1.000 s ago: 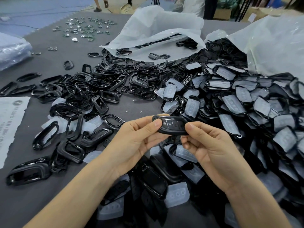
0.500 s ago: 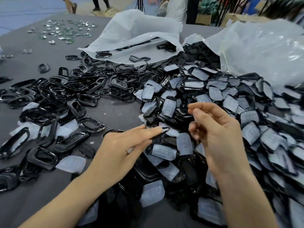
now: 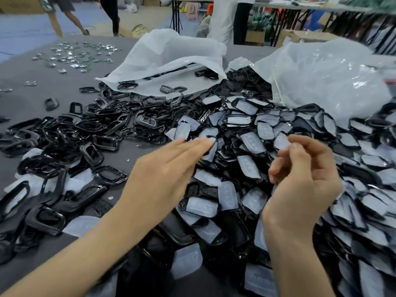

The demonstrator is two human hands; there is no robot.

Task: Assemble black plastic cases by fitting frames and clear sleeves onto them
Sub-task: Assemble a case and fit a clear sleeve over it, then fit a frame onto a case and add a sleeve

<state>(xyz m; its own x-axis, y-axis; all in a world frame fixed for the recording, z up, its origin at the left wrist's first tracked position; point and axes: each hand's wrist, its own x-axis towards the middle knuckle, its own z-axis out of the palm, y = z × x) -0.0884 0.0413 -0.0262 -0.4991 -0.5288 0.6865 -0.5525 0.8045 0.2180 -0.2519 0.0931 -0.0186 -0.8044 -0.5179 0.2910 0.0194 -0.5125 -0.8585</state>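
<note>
A big heap of black cases fitted with clear sleeves (image 3: 252, 144) covers the right half of the grey table (image 3: 64, 93). Loose black frames (image 3: 92, 133) lie piled on the left. My left hand (image 3: 169, 170) stretches flat and straight-fingered over the near edge of the heap, its fingertips at a sleeved case (image 3: 209, 133); it holds nothing. My right hand (image 3: 300, 181) hovers above the heap with fingers loosely curled and palm toward me. Whether it pinches the clear sleeve (image 3: 281, 142) at its fingertips is too blurred to tell.
Two white plastic bags (image 3: 171, 58) (image 3: 334, 78) lie open at the back, parts spilling out. Small shiny metal pieces (image 3: 75, 54) are scattered far left. Loose clear sleeves (image 3: 79, 226) lie among the frames. People's legs and table legs stand beyond the table.
The assembled black case held in both hands a second ago is gone from them. My left hand has straightened and reached forward over the heap; my right hand has lifted away to the right.
</note>
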